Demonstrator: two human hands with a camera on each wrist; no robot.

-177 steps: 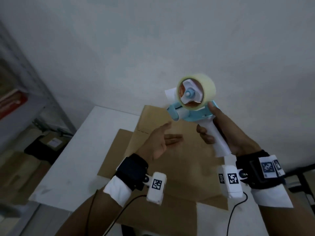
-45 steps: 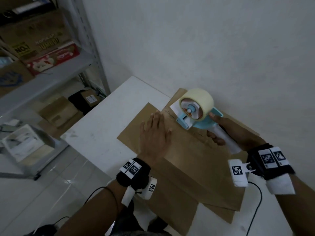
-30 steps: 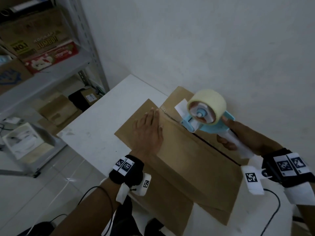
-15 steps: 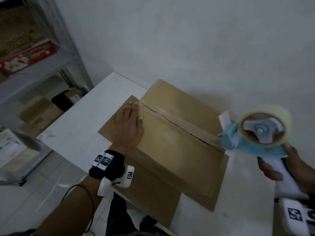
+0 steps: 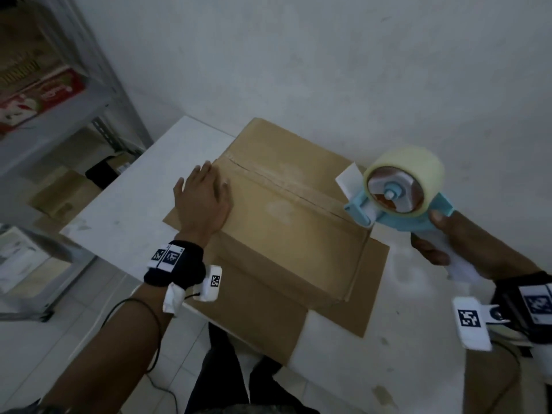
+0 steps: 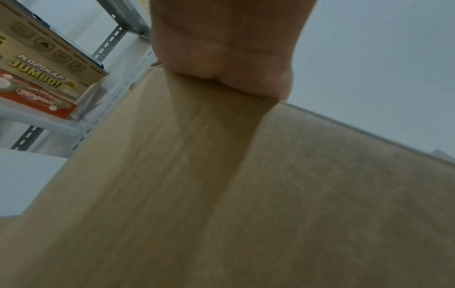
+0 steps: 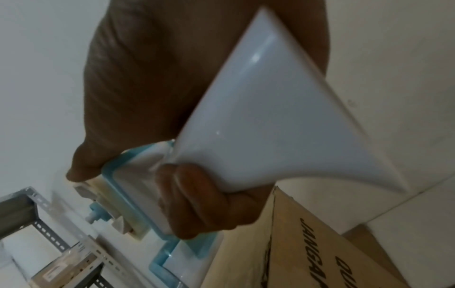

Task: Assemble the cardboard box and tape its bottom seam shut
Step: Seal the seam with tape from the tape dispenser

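A brown cardboard box [image 5: 286, 222] stands bottom up on the white table [image 5: 119, 210], its two flaps meeting at a seam [image 5: 277, 186] with a shiny tape strip along it. My left hand [image 5: 203, 201] lies flat with straight fingers on the near flap at the seam's left end; the left wrist view shows the palm [image 6: 221, 48] on the cardboard [image 6: 246, 194]. My right hand [image 5: 448, 240] grips the white handle of a blue tape dispenser [image 5: 400, 201] with a clear tape roll, held in the air by the seam's right end. The right wrist view shows fingers [image 7: 204, 200] curled round the handle [image 7: 270, 124].
A metal shelf rack [image 5: 59, 109] with cartons and a red pack stands at the left. The white wall [image 5: 328, 70] runs close behind the box. Loose box flaps [image 5: 358, 294] spread over the table's near side. A printed carton [image 7: 332, 243] shows in the right wrist view.
The dispenser ran from the seam's left end to beyond its right end, lifted clear of the box, then came back a little toward the right end. My left hand stayed flat on the flap.
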